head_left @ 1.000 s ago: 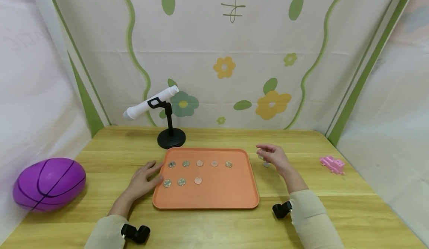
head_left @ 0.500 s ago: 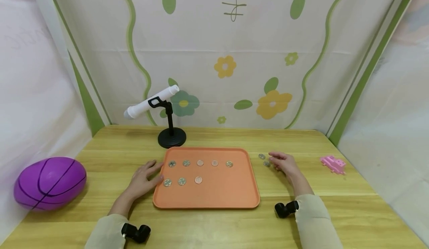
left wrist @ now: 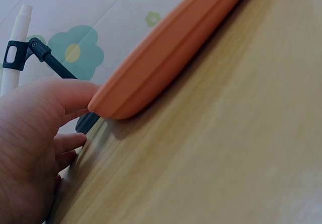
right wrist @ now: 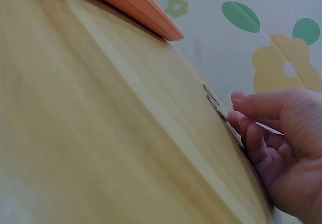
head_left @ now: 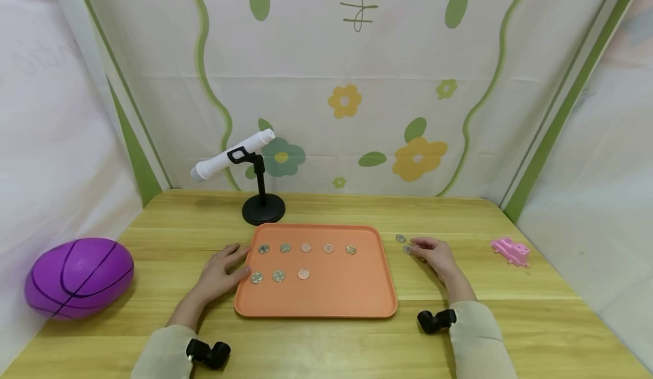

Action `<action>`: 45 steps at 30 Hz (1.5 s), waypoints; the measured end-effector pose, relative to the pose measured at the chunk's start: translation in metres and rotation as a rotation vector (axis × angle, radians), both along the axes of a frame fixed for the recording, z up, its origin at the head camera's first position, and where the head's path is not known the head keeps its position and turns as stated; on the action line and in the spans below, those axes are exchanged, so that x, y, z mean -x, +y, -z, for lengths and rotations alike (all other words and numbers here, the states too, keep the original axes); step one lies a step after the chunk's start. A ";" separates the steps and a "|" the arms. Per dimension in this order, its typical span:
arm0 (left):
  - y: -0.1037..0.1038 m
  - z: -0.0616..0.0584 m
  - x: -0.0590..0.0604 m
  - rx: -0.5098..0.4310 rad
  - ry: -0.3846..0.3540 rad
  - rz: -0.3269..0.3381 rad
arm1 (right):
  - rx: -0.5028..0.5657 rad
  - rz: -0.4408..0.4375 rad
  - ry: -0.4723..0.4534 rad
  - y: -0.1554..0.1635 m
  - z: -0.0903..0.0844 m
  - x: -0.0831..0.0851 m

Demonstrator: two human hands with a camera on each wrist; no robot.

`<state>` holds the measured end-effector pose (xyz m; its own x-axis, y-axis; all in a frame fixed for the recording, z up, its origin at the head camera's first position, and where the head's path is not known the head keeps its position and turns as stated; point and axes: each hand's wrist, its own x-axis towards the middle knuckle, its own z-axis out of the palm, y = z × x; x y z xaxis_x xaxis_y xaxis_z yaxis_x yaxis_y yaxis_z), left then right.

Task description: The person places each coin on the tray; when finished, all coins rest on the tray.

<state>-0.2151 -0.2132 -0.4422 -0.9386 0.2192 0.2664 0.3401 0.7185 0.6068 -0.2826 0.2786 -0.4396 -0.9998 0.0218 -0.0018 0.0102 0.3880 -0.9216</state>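
A: What differs from a second ago?

B: The right hand point(head_left: 433, 254) has dropped from above the table point(head_left: 153, 237) and now lies low on the wood, at about 3 o'clock from the orange tray point(head_left: 316, 305). The raised pinch is gone. The left hand point(head_left: 219, 271) has not moved, and the eight coins in the tray lie as before.

A: Where are the loose coins relative to the fingers?

B: Two lie on the table just off the tray's right rim. The nearer coin point(head_left: 407, 249) sits right at the fingertips point(head_left: 414, 245), at their 9 o'clock; whether skin touches metal cannot be told. The farther coin point(head_left: 400, 238) lies just beyond, at 11 o'clock, apart from the hand. In the right wrist view both show edge-on before the fingers point(right wrist: 251, 103).

A: And the hands' pose?

B: The right forearm runs from 5 o'clock toward the coins, fingers gently curled and narrow, gripping nothing visible. The left hand lies flat, fingers relaxed and slightly spread, its thumb point(left wrist: 75, 90) against the tray's left corner.
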 end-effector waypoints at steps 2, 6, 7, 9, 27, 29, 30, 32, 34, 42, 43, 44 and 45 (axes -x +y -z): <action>0.000 0.000 0.000 -0.005 0.002 0.003 | -0.008 0.002 0.014 -0.001 0.000 0.000; 0.000 0.001 -0.001 -0.009 0.010 0.008 | -0.031 0.007 0.034 -0.004 0.002 0.000; 0.000 0.001 -0.001 -0.008 0.012 0.009 | -0.047 0.007 0.037 -0.004 0.002 0.000; 0.000 0.003 -0.001 -0.007 0.013 0.008 | -0.071 0.005 0.045 -0.005 0.003 0.000; 0.001 0.006 0.001 -0.003 0.015 0.001 | -0.336 -0.063 0.058 -0.010 -0.004 0.000; 0.001 0.006 0.001 -0.002 0.022 0.002 | -0.347 -0.061 0.057 -0.010 -0.005 -0.001; 0.001 0.006 0.001 -0.001 0.025 0.003 | -0.347 -0.061 0.059 -0.011 -0.005 -0.002; 0.001 0.006 0.002 0.000 0.028 0.005 | -0.341 -0.051 0.071 -0.012 -0.005 -0.003; 0.000 0.006 0.002 -0.002 0.025 0.006 | -0.316 -0.045 0.090 -0.013 -0.006 -0.005; 0.000 0.005 0.001 0.001 0.027 0.008 | -0.256 -0.051 0.160 -0.015 -0.002 -0.008; 0.000 0.004 0.001 -0.002 0.026 0.006 | -0.254 -0.052 0.158 -0.015 -0.002 -0.008; 0.000 0.003 0.001 -0.003 0.024 0.005 | -0.254 -0.050 0.154 -0.015 -0.002 -0.009; 0.000 0.003 0.001 -0.004 0.024 0.004 | -0.253 -0.049 0.145 -0.016 -0.002 -0.009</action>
<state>-0.2158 -0.2128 -0.4452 -0.9312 0.2216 0.2893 0.3569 0.7149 0.6012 -0.2733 0.2629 -0.4375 -0.9891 -0.0447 0.1404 -0.1388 0.6021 -0.7863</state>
